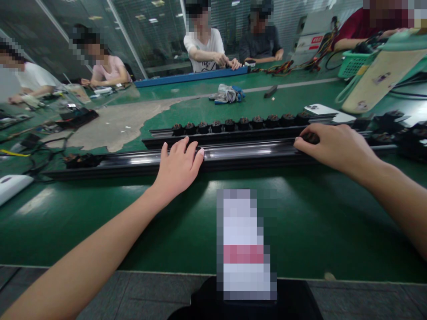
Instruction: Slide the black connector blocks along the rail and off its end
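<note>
A long black channel-shaped rail (247, 154) lies across the green table in front of me. My left hand (178, 171) rests on its near edge, fingers spread and holding nothing. At the rail's right portion, my right hand (343, 144) pinches a round black socket insert (311, 138) between thumb and fingers, just over the channel. Several dark inserts with copper-coloured contacts (82, 160) sit at the left end of this rail. Behind it is a second black rail (160, 141), with a row of similar inserts (230, 125) standing along it.
More black inserts (413, 138) are piled at the right. A white phone (328, 113), a cream bottle (380, 80), a green basket (355, 63) and gloves (227, 94) lie beyond the rails. Cables (43, 153) run at the left. Several people sit across the table, one handling a blue bar (193, 78).
</note>
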{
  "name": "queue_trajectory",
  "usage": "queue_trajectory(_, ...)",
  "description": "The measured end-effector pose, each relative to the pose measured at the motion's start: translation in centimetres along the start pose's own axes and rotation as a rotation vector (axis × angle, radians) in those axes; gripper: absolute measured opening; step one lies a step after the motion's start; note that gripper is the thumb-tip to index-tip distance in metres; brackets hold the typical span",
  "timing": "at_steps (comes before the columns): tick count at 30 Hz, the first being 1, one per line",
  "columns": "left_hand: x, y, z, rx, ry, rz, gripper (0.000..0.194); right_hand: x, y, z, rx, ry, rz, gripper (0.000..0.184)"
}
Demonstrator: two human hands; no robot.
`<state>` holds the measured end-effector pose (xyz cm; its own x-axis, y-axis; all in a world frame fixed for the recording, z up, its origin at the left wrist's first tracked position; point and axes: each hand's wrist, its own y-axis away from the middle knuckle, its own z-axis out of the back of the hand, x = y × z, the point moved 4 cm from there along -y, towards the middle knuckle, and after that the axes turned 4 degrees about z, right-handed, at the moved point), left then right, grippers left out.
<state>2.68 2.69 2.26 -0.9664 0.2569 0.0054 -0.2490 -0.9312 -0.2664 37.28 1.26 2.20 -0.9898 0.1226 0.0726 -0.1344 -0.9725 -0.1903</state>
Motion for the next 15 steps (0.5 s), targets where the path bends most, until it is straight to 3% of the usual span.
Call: queue_trajectory(15, 0.12, -0.02, -0.17, -0.020, -0.015, -0.007, 0.054, -0.35, -0.01, 0.15, 0.013, 0.000, -0.031, 0.056)
